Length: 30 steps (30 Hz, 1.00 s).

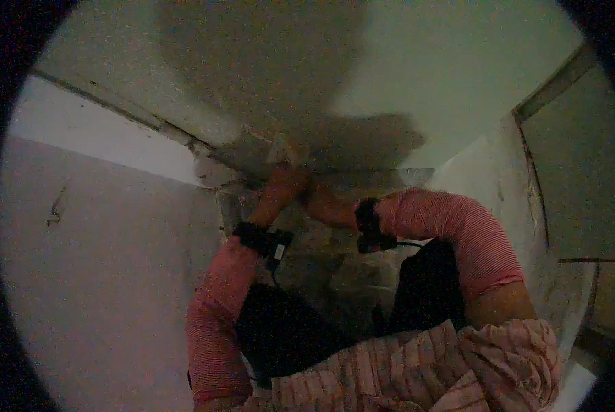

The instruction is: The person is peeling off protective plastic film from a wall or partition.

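Work centres on a pale object (278, 148) low on the greenish wall (424, 69), directly ahead of the person; its kind cannot be told in this light. The left hand (285, 184) is just below it; the right hand (317, 198) is close beside the left. Finger closure is unresolved on both: whether either hand grips the object, or merely touches it, cannot be told.

For good control, the operator should steady the object with one hand, work with the other, and hold the cables of the black wrist units (273, 244) clear. Better light would likely help: a broad shadow (266, 55) covers the wall above the hands.

Surface: the wall is smooth at upper right, with a rough, broken seam (177, 134) running down from the left toward the hands. Room: narrow and dim, with a pale side wall (94, 268) at left and a frame (551, 86) at right.
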Each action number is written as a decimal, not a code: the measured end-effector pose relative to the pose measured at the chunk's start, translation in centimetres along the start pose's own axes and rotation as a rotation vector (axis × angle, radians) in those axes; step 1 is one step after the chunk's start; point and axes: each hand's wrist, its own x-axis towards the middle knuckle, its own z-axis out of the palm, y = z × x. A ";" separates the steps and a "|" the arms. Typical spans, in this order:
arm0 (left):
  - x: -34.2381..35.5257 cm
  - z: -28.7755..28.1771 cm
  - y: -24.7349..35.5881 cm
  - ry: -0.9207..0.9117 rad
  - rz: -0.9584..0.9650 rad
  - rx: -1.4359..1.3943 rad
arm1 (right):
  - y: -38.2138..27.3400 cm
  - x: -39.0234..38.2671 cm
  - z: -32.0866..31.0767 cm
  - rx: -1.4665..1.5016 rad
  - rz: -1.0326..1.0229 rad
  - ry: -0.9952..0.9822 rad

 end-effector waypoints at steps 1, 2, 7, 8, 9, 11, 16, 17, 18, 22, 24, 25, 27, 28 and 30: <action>1.7 -0.9 2.7 0.005 0.036 -0.028 | 2.1 -0.9 -1.2 -0.032 0.029 0.017; 2.6 -1.5 4.0 -0.036 0.091 0.129 | 3.4 -1.3 -1.7 -0.192 0.068 0.000; 2.1 1.1 0.1 -0.009 0.357 0.303 | 2.0 -1.8 -0.1 -0.244 0.237 0.026; 2.8 0.7 -0.5 0.056 0.324 0.281 | 1.8 -0.8 -0.5 -0.261 0.199 0.035; 2.7 1.1 -0.6 0.103 0.300 0.241 | 2.0 -0.8 -0.2 -0.271 0.185 0.040; 2.1 1.8 -0.9 0.194 0.246 0.163 | 2.5 -1.3 -0.1 -0.122 0.197 0.007; 1.8 0.1 -1.5 0.037 0.128 0.235 | 0.9 -2.2 -4.0 0.451 0.173 -0.156; 1.8 0.4 0.7 0.102 -0.217 -0.084 | 1.2 -3.8 -5.6 0.379 0.225 -0.198; 2.2 0.1 3.3 0.166 -0.560 -0.403 | 1.3 -5.1 -7.7 0.300 0.269 -0.239; 1.5 1.3 -0.7 0.283 -0.273 -0.438 | 0.4 -3.6 -10.6 0.304 0.376 -0.326; 2.4 1.3 -2.5 -0.035 -0.130 -0.096 | 1.1 -1.7 -10.8 0.356 0.492 -0.327; 2.5 1.1 -3.3 -0.036 -0.123 -0.096 | 1.6 -0.9 -10.9 0.393 0.545 -0.310; 2.0 0.3 -4.8 0.006 -0.009 -0.047 | 2.5 1.0 -10.4 0.474 0.667 -0.251; 1.3 0.1 -5.1 0.027 0.036 -0.021 | 2.8 1.7 -9.7 0.535 0.736 -0.216; -0.7 -0.6 -5.8 0.061 0.115 0.046 | 3.1 3.1 -7.0 0.689 0.889 -0.126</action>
